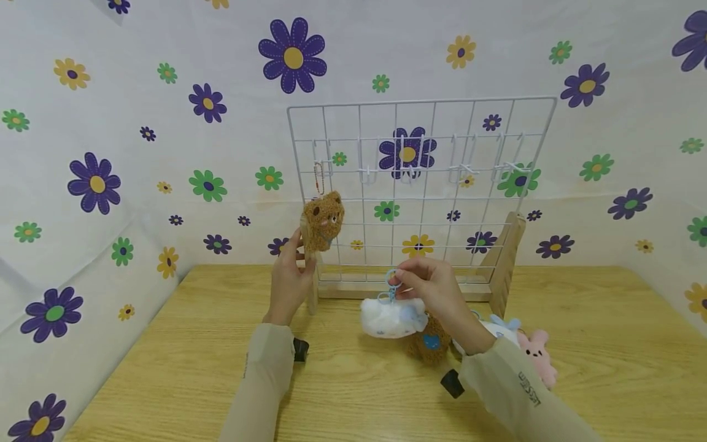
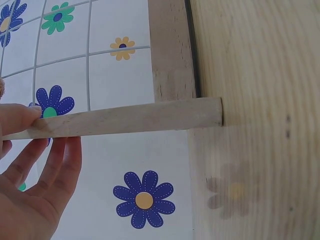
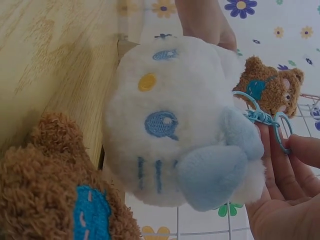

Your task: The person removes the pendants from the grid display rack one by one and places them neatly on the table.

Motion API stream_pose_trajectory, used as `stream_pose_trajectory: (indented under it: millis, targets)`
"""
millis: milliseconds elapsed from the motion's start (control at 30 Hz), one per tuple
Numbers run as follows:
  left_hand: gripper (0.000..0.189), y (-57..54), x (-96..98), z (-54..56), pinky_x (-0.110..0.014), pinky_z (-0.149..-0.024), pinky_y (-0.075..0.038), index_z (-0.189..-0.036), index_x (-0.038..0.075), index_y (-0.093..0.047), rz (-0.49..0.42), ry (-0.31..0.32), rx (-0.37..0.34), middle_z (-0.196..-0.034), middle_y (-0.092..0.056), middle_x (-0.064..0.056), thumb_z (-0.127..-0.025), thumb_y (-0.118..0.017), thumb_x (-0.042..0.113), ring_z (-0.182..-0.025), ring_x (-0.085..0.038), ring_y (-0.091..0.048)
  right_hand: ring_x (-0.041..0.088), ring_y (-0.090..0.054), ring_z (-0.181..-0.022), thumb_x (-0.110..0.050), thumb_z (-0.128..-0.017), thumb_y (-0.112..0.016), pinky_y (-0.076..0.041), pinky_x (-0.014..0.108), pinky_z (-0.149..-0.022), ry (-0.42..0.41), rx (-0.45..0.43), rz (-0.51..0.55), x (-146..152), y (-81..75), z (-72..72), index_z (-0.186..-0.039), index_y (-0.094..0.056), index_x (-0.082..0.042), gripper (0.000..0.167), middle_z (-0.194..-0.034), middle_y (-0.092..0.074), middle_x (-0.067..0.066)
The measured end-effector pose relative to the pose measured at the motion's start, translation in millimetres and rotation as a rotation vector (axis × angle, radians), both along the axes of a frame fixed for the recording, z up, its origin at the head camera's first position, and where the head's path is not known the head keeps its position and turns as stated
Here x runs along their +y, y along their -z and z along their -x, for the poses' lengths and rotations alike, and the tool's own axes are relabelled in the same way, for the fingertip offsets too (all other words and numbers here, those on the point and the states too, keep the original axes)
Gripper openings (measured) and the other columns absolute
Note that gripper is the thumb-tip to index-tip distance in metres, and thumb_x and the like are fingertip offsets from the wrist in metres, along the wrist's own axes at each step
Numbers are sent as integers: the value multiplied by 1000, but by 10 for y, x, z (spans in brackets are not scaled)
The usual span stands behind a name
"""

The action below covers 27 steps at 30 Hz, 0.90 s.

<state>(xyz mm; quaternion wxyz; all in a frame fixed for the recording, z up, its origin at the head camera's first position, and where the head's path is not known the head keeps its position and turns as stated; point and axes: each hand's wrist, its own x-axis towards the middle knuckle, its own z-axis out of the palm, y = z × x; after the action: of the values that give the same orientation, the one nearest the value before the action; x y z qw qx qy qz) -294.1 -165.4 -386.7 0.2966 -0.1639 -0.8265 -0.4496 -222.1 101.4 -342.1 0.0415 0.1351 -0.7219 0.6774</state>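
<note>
With its thumb and fingertips my right hand (image 1: 436, 291) pinches the light blue ring of a white plush keychain (image 3: 135, 107). This cat-like plush hangs just above the table, with blue embroidered eyes, a yellow nose and a light blue bow (image 3: 212, 175). My left hand (image 1: 289, 279) grips the left wooden post (image 2: 125, 119) of the white wire grid rack (image 1: 422, 102), thumb on one side and fingers on the other. Right above that hand, a brown bear plush (image 1: 327, 224) hangs by a bead chain from a left hook.
On the table (image 1: 182, 368), another brown bear plush (image 1: 433, 344) lies behind the white one. A white-and-blue plush (image 1: 499, 330) and a pink plush (image 1: 538, 361) lie beside my right forearm. Several white hooks (image 1: 409, 174) line the grid. Flowered cloth (image 1: 132, 233) surrounds the table.
</note>
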Motion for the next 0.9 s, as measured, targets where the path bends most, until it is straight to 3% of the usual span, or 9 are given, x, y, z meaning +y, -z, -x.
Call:
stream_pose_trajectory:
  millis: [900]
  targets:
    - [64,-21,-1,-24,-47,-76,-61,-152,-1,-41,-11,6,-23,-131,-59,-25,-94,-66,-5,-98,-37,-65,15,-72,-71,8,-99,-57,-62,33,-70,-80,-9,31,-6,101,-103,-108,-60,24,19,-90,-73,20]
